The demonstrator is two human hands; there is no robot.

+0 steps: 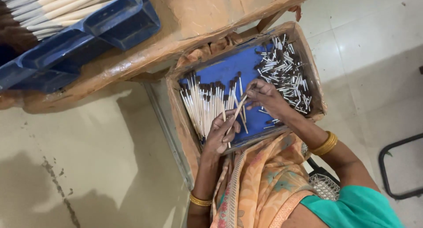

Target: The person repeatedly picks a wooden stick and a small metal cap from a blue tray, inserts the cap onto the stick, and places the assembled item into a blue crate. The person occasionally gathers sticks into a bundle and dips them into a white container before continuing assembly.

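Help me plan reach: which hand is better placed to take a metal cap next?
Right hand, probably: it sits beside the metal caps, pinching the thin stick at its top; the left hand steadies its lower end.

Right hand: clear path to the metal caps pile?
Probably yes. The right hand sits in the same tray, right beside the metal caps, with nothing between them. It holds a stick with the left hand.

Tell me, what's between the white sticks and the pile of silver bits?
In the head view, both hands holding one stick, over the tray's bare blue bottom, lie between the white sticks and the silver bits.
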